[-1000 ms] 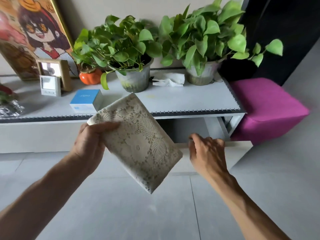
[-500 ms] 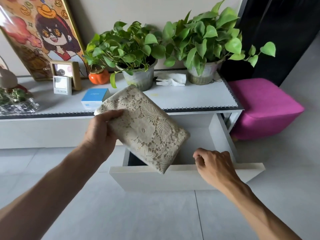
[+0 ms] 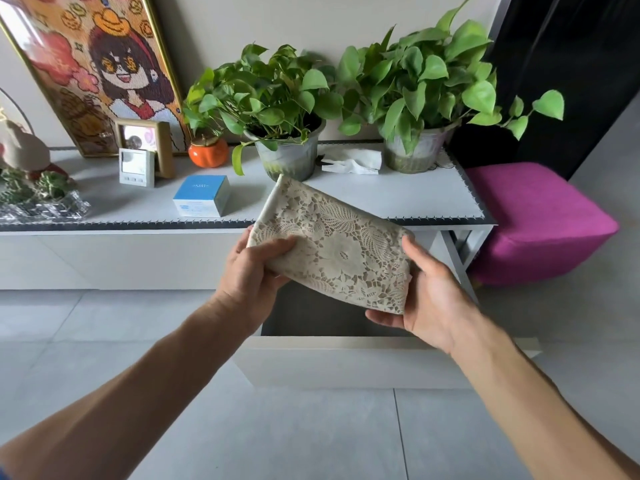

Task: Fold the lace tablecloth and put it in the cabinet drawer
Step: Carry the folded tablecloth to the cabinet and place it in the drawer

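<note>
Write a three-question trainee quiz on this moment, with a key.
1. True or false: the folded cream lace tablecloth already lies inside the open white cabinet drawer.
2. Which hand cups the cloth's lower corner? A) left hand B) right hand
3. Fill in: the small blue and white box sits on the cabinet top in front of the ____ pumpkin-shaped pot.

Key: 1 false, it is held above the drawer; 2 B; 3 orange.

Grey tiled floor [image 3: 311,427], beige wall [image 3: 277,22], magenta pouf [image 3: 540,220], black curtain [image 3: 571,64]
</note>
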{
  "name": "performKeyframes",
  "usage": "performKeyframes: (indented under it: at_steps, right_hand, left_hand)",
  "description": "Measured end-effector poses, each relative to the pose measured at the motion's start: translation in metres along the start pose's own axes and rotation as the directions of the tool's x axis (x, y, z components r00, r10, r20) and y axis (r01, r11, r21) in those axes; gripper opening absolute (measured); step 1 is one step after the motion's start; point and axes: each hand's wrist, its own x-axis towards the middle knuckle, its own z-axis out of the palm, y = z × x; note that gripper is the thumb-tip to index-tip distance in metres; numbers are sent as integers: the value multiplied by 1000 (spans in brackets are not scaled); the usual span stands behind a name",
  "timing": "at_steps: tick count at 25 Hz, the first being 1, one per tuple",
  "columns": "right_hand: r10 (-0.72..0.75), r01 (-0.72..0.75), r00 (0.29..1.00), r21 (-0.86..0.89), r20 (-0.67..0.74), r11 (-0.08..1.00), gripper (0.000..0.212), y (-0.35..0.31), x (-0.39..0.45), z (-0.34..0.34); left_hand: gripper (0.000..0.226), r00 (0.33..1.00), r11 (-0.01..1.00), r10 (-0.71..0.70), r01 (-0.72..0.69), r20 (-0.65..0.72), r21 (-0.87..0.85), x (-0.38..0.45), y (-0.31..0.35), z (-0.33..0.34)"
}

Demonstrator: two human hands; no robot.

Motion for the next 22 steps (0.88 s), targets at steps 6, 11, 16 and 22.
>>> performKeyframes:
  at_steps: [6,11,16,22]
  right_hand:
    - [-156,136,970,-112,-189,984,53,-9,27,-24]
    - [6,-97,960,-311,-279,946,43,-14,56,-51]
    - [106,-324,903,-500,-416,803,35,-10,100,-73]
    - [-27,-465,860,-805,-509,367,67,13,142,-91]
  left_hand:
    - [17,956,942,-277,290,-97,171,11,-27,-23]
    - [32,938,796,-323,343,-129,499,52,-57,-22]
    - [37,940,701,-277,339,-199,627,108,-83,-23]
    - [36,915,480,-307,387,-263,787,139,-130,-40]
